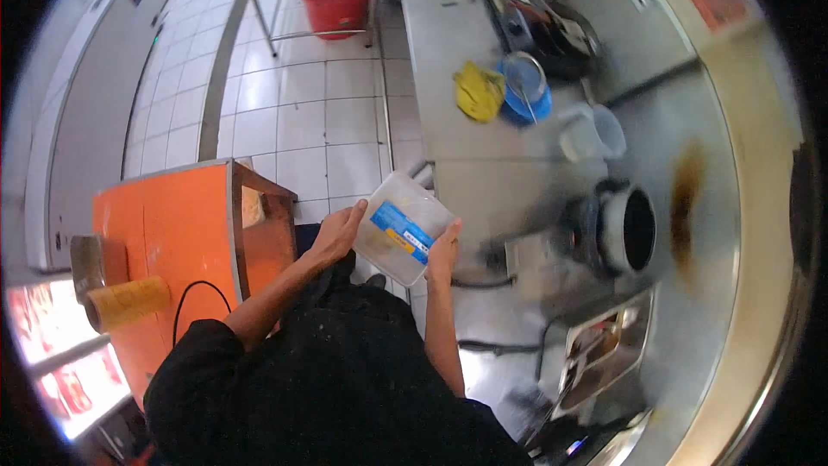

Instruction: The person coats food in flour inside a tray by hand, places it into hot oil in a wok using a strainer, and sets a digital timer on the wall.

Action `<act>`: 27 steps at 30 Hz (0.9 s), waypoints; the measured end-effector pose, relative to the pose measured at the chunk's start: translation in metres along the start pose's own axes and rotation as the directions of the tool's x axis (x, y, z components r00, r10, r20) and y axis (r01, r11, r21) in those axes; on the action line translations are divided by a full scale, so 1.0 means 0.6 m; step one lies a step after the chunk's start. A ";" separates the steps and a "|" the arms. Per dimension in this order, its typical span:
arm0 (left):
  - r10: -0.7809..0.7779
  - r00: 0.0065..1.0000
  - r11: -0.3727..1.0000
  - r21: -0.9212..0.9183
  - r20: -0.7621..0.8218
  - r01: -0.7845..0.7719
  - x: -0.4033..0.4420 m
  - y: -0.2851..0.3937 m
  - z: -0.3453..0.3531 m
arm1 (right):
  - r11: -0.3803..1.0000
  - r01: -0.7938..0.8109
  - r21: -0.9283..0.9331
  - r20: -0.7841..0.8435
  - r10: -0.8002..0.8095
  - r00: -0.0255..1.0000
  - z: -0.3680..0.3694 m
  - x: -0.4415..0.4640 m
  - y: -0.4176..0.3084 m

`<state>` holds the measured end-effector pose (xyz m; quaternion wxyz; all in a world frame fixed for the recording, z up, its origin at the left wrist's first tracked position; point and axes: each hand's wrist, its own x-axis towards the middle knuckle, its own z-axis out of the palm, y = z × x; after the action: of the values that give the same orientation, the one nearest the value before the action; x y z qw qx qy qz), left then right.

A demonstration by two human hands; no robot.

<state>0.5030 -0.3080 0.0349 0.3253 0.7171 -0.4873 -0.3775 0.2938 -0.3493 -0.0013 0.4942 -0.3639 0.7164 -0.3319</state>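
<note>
Between my two hands is a translucent plastic food container [379, 246] with a blue and yellow label on it. It is held in front of my body, above the floor beside the steel counter. My left hand [339, 233] grips its left edge, and my right hand [443, 252] grips the right edge near the label. Fingers of both hands are closed around the sides, partly hidden behind the container. What is inside cannot be made out.
The steel counter [492, 190] on the right carries a yellow cloth [479, 91], a blue bowl [533, 108] with a strainer, clear plastic tubs [595, 132], a dark pot [634, 229] and a steel pan of utensils [595, 354]. At left stands an orange cabinet [172, 216]; a red bucket [335, 13] sits farther back.
</note>
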 end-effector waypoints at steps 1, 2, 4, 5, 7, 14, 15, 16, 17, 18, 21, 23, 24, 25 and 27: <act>-0.024 1.000 0.998 -0.056 -0.019 0.022 0.012 0.016 -0.019 | 0.996 -0.044 0.082 -0.016 0.045 0.999 0.025 0.016 -0.027; -0.085 0.996 0.996 -0.036 -0.017 0.084 0.017 0.057 -0.028 | 0.966 -0.165 0.201 0.005 0.167 0.986 0.031 0.028 -0.046; -0.116 0.990 0.991 -0.076 -0.077 0.110 0.077 0.049 -0.041 | 0.969 -0.089 0.232 0.019 0.087 0.996 0.082 0.098 -0.038; -0.139 0.986 0.986 -0.108 -0.093 0.129 0.112 0.042 -0.055 | 0.961 -0.029 0.276 -0.002 0.031 1.000 0.111 0.127 -0.040; -0.179 0.979 0.982 -0.086 -0.098 0.170 0.175 0.036 -0.089 | 0.961 -0.019 0.276 0.116 -0.014 0.993 0.143 0.149 -0.133; -0.258 0.966 0.964 -0.074 -0.002 0.257 0.410 -0.045 -0.309 | 0.703 0.668 -0.244 0.694 -0.355 0.627 0.370 0.400 -0.274; -0.327 0.944 0.936 -0.125 0.038 0.329 0.448 -0.035 -0.341 | 0.840 0.520 -0.155 0.716 -0.267 0.645 0.408 0.413 -0.310; -0.379 0.922 0.903 -0.185 0.078 0.387 0.459 -0.030 -0.386 | 0.932 0.353 -0.076 0.747 -0.182 0.640 0.450 0.405 -0.337; -0.355 0.933 0.919 -0.161 0.056 0.359 0.492 -0.023 -0.426 | 0.935 0.293 -0.201 0.828 0.002 0.561 0.491 0.441 -0.377; -0.360 0.933 0.919 -0.172 -0.003 0.354 0.525 -0.026 -0.459 | 0.906 0.257 -0.337 0.866 0.192 0.462 0.532 0.482 -0.411; -0.341 0.940 0.939 -0.037 0.033 0.342 0.631 -0.036 -0.554 | 0.955 0.285 -0.083 0.924 -0.033 0.380 0.679 0.506 -0.496; -0.320 0.947 0.940 -0.123 0.003 0.318 0.668 -0.035 -0.597 | 0.876 0.449 -0.175 0.937 0.009 0.349 0.789 0.516 -0.536; -0.323 0.946 0.939 -0.141 -0.041 0.314 0.663 -0.068 -0.645 | 0.777 0.576 -0.253 0.936 0.045 0.350 0.866 0.483 -0.556; -0.373 0.920 0.913 -0.221 -0.117 0.342 0.694 -0.087 -0.674 | 0.763 0.605 -0.227 0.947 0.028 0.320 0.915 0.477 -0.610; -0.442 0.859 0.875 -0.337 -0.259 0.349 0.747 -0.116 -0.733 | 0.759 0.580 -0.297 0.931 0.096 0.351 0.974 0.438 -0.717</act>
<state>1.0196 -0.6662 0.0980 0.4136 0.8021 -0.2090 -0.3767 0.8669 -0.8617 0.0649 0.6032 -0.7250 0.3202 0.0892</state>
